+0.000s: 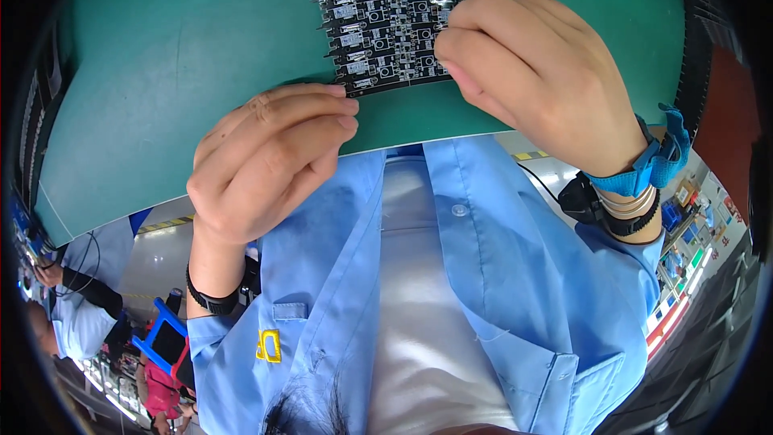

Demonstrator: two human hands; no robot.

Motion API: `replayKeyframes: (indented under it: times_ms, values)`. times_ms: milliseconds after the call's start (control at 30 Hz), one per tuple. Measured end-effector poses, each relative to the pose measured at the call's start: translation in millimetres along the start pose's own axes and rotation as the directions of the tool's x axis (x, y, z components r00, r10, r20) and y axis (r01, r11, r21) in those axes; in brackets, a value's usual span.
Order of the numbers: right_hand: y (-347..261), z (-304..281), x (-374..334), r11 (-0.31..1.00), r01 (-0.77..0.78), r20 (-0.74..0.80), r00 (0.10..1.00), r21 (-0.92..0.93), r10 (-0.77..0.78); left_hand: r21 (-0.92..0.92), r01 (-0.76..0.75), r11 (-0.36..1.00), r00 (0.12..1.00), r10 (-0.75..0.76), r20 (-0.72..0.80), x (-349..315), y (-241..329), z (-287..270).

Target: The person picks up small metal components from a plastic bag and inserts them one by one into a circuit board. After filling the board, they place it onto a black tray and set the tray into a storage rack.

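A black panel of joined circuit boards (394,24), packed with small silver and white parts, lies on the green mat (201,56). Its top end runs out of view. At the panel's near left corner is my left hand (270,153), fingers bent and close together, tips against the edge; its thumb is largely hidden. My right hand (531,64) is closed at the panel's right edge, its thumb and index finger pinched together over the border. Whatever lies between those right fingertips cannot be made out. A blue strap (644,165) circles my right wrist.
The mat's near edge runs just in front of my body. A black ridged border (696,48) lines the table's right side. A cable (539,181) leads to a black device on my right wrist. People (80,322) and a blue-framed object (165,342) appear at lower left.
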State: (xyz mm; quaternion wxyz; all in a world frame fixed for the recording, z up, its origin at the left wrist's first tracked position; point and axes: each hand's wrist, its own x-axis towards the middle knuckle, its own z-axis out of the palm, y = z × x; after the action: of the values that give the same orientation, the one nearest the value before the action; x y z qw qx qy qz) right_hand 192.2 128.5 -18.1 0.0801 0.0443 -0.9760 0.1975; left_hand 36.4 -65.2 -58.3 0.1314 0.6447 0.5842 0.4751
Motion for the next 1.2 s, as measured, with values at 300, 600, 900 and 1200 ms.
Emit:
replayKeyframes:
  times_ms: [300,600,900,1200]
  values:
    - [-0.3,6.0,-1.9,0.988,0.100,-0.056,0.993,-0.121,-0.107,-0.003,0.051,0.999,0.999,-0.051,-0.008,-5.1,-1.5,-0.6]
    - [15.6,4.9,-35.0,0.993,0.108,-0.124,0.986,-0.043,-0.112,0.127,0.209,0.970,0.975,-0.216,0.044,14.1,17.1,-1.9]
    - [61.7,66.8,-29.9,0.825,0.270,-0.672,0.482,-0.496,-0.562,0.343,0.226,0.912,0.964,-0.260,0.056,25.9,24.6,10.4]
    - [55.1,48.8,-42.2,0.771,0.170,-0.545,0.616,-0.614,-0.569,0.425,0.172,0.889,0.966,-0.236,0.102,34.7,29.9,10.0]
